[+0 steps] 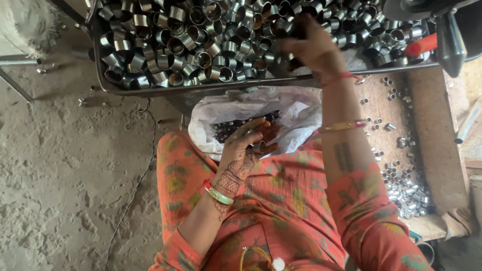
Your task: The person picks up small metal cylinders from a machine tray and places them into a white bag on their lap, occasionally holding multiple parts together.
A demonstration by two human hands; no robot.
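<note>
**Shiny metal rings, one hand in the tray, one over the bag**

I see my right hand point(314, 47) at the top of the frame, fingers curled in the pile of metal rings point(201, 45) in the tray point(165, 90); what it grips, I cannot tell. My left hand point(253, 138) pinches one small ring point(259, 146) over the white bag point(296, 113) in the middle. The rings look hard, light and slippery; pinch them across the rim. Loose rings point(406, 193) lie on the wooden desk point(437, 130) at right.

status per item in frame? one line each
left hand: over the sack, fingers curled around small metal rings
right hand: reaching into the tray, fingers among the rings
tray: heaped with metal rings
white sack: open, partly filled with rings
wooden bench: strewn with loose rings
</note>
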